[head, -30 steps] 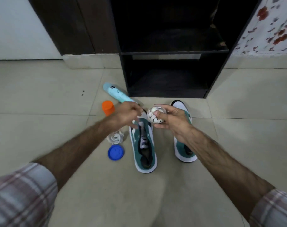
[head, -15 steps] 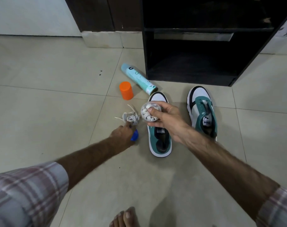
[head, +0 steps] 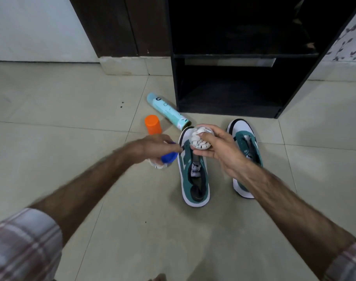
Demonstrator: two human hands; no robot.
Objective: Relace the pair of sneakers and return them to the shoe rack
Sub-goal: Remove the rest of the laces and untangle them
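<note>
Two green-and-white sneakers stand unlaced on the tiled floor, the left sneaker [head: 194, 179] in the middle and the right sneaker [head: 247, 142] partly behind my right forearm. My right hand [head: 219, 148] grips a small clear container stuffed with a white lace [head: 199, 137] above the left sneaker's toe. My left hand [head: 153, 147] pinches a blue lid [head: 169, 157] just left of that container. A second white lace [head: 159, 165] lies bunched on the floor beneath my left hand. The black shoe rack [head: 234, 55] stands open behind the shoes.
A teal spray can [head: 169, 112] lies on its side by the rack's left front corner. An orange cap [head: 152, 124] stands upright next to it. A dark wooden door frame [head: 116, 27] rises at the back left. My toes show at the bottom edge.
My left hand lifted the blue lid off the floor and brought it up beside the container. My right hand kept holding the container of lace. The view tilted slightly upward.
</note>
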